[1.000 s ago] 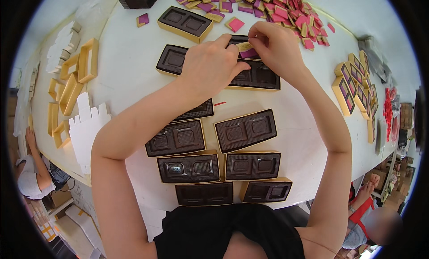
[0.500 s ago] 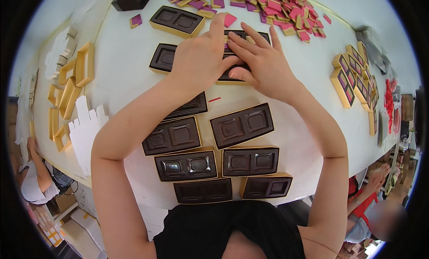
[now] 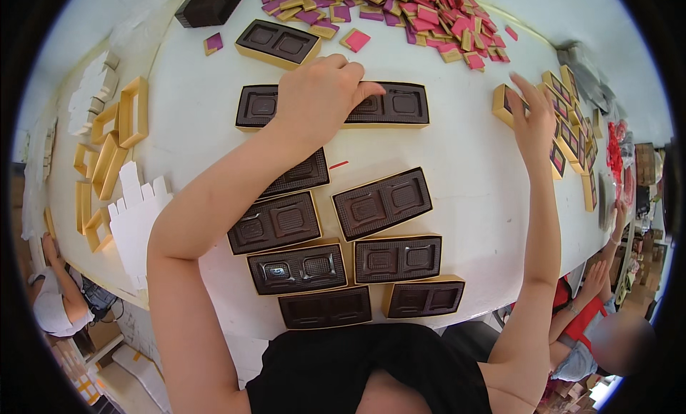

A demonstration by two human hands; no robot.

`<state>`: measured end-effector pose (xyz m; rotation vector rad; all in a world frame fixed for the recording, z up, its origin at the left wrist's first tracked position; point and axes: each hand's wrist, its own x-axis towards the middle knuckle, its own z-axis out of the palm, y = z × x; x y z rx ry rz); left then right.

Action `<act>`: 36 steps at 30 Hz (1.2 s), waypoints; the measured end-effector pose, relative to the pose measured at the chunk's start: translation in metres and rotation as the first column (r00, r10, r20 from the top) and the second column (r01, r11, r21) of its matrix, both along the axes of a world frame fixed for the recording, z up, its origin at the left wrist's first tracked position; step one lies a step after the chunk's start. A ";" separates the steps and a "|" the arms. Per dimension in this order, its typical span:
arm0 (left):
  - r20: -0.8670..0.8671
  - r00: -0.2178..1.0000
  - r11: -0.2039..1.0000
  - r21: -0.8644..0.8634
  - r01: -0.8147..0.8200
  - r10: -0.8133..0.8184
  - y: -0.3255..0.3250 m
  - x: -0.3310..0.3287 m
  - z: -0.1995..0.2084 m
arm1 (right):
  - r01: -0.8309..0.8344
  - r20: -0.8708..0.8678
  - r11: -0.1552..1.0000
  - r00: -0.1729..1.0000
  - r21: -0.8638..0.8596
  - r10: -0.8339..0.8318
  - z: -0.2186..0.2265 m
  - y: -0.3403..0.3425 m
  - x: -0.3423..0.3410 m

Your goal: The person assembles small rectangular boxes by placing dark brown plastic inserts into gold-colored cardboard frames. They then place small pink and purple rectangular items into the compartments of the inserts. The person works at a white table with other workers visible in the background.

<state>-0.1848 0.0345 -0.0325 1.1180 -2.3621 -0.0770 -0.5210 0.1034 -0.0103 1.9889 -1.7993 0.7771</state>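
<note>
Since half a second ago: right hand (image 3: 532, 125) has left the long tray and gone out to the right; left hand (image 3: 318, 100) stays on it

Item 1, long dark tray (image 3: 400, 103): gold-edged, lies across the white table (image 3: 464, 192) beyond the other trays. I see my left hand pressed on its middle, fingers curled over the far edge, pinning rather than lifting

Item 2, gold box with dark insert (image 3: 509, 102): first of a row of like boxes (image 3: 572, 139) along the right edge. Right hand open, fingers spread, fingertips on it; I cannot tell whether it is gripped yet

Item 3, seven short dark trays (image 3: 382, 203): in two rough columns nearest my body, cavities up

Item 4, pink and gold wrapped squares (image 3: 429, 14): heaped at the far edge, one loose piece (image 3: 355, 40) nearer

Item 5, empty gold frames (image 3: 132, 110): stacked at the left beside white card dividers (image 3: 136, 214)

Handling note, my judgement: keep the left palm flat so the long tray does not slide, and take the gold box by its long sides, level, without knocking its neighbours
</note>
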 end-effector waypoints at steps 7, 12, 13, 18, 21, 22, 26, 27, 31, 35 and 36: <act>-0.119 0.976 0.981 0.041 0.191 -0.185 0.010 0.006 0.008 | -0.507 -0.238 0.861 0.833 0.030 0.499 -0.032 -0.170 0.105; -0.032 0.980 0.951 0.234 0.201 -0.199 0.004 0.011 0.002 | -0.576 -0.229 0.817 0.793 0.021 0.565 -0.029 -0.189 0.119; -0.042 0.980 0.951 0.236 0.199 -0.194 0.001 0.011 0.001 | -0.585 -0.228 0.811 0.788 0.011 0.571 -0.032 -0.185 0.118; -0.083 0.984 0.956 0.236 0.175 -0.159 0.000 0.013 0.002 | -0.481 0.125 0.875 0.866 -0.050 0.484 -0.026 -0.128 0.107; -0.055 0.983 0.956 0.230 0.182 -0.173 -0.002 0.010 0.003 | -0.581 0.060 0.812 0.814 0.055 0.578 -0.017 -0.061 0.101; -0.053 0.984 0.955 0.235 0.178 -0.170 -0.003 0.009 0.003 | -0.589 -0.048 0.805 0.804 0.074 0.593 -0.022 -0.048 0.100; -0.054 0.987 0.952 0.260 0.161 -0.152 -0.003 0.010 0.004 | -0.558 -0.002 0.818 0.826 0.140 0.564 -0.024 -0.011 0.112; -0.057 0.987 0.955 0.251 0.161 -0.151 -0.003 0.010 0.003 | -0.542 -0.032 0.830 0.835 0.132 0.550 -0.026 -0.009 0.115; -0.066 0.986 0.957 0.239 0.167 -0.155 -0.001 0.009 0.004 | -0.555 -0.070 0.825 0.824 0.103 0.563 -0.032 -0.012 0.113; -0.035 0.983 0.949 0.254 0.184 -0.181 -0.003 0.010 0.005 | -0.605 0.099 0.791 0.796 0.092 0.598 -0.016 -0.026 0.112; -0.049 0.981 0.948 0.252 0.195 -0.188 -0.004 0.010 0.005 | -0.600 0.161 0.796 0.796 0.082 0.584 -0.012 -0.028 0.114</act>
